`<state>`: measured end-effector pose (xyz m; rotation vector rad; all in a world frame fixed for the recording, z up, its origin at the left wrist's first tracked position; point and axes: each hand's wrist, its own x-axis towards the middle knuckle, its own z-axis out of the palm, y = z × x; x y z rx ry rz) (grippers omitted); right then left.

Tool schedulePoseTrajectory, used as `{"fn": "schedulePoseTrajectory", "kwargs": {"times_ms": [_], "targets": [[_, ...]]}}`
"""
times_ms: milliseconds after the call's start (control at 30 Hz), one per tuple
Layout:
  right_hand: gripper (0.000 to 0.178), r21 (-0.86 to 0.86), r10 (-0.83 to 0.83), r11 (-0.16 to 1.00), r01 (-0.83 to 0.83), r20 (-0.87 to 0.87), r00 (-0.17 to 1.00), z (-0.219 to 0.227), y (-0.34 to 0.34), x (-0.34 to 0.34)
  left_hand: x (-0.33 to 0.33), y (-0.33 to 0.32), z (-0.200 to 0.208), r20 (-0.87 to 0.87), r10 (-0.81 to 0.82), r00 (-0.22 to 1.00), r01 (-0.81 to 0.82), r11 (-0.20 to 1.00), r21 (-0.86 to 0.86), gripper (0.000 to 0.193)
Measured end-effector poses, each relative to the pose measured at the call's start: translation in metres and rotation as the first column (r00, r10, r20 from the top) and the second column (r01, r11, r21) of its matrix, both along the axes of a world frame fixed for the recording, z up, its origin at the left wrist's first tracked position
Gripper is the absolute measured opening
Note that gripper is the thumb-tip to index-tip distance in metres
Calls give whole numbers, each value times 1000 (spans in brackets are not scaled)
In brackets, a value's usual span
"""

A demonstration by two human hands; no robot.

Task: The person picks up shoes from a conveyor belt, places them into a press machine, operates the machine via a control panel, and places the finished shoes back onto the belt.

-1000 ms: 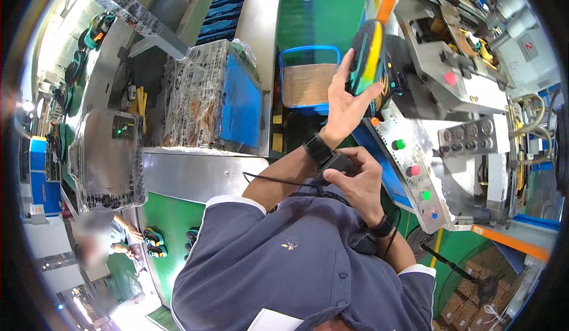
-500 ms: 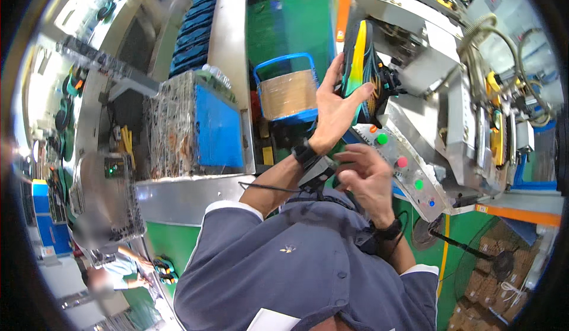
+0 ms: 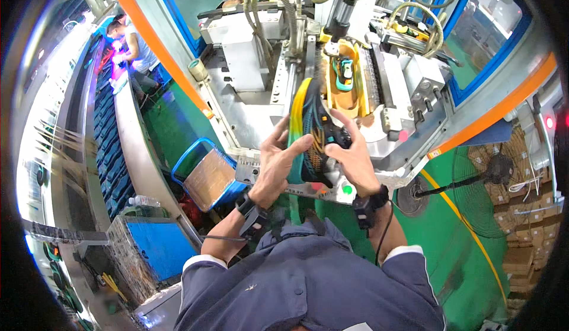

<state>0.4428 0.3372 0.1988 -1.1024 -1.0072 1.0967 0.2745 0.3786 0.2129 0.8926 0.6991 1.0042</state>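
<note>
A sneaker point(image 3: 309, 147) with a dark patterned upper and a midsole fading from yellow to teal is held upright in front of the machine. My left hand point(image 3: 274, 168) grips it along the midsole side, thumb across the upper. On the opposite side, my right hand point(image 3: 357, 165) closes round the shoe's dark opening and laces, its thumb and forefinger against it. Just beyond stands the machine's yellow shoe-shaped mould point(image 3: 349, 100), with a teal and black piece point(image 3: 343, 74) inside it.
Coloured push buttons, including a green button point(image 3: 347, 190), line the machine's front edge. Orange frame posts point(image 3: 157, 40) flank it. To the left are a blue cart point(image 3: 207, 174) with a cardboard load and a conveyor point(image 3: 109, 147). A fan point(image 3: 498, 171) and stacked cartons point(image 3: 521, 236) stand right.
My view has turned right to face the machine. The sneaker, earlier in my left hand alone, is now between both hands. My right hand has risen from my waist to it.
</note>
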Motion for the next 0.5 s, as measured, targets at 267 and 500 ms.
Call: {"fn": "schedulePoseTrajectory", "kwargs": {"times_ms": [267,500], "targets": [[57,-65,-401,916,397,-84,912,-27,36,96,123,83,-32,-188,-171,967,212,952,222,67],[51,18,-667,733,680,217,713,-1,71,185,205,270,-120,-745,241,622,250,840,481,64]]}}
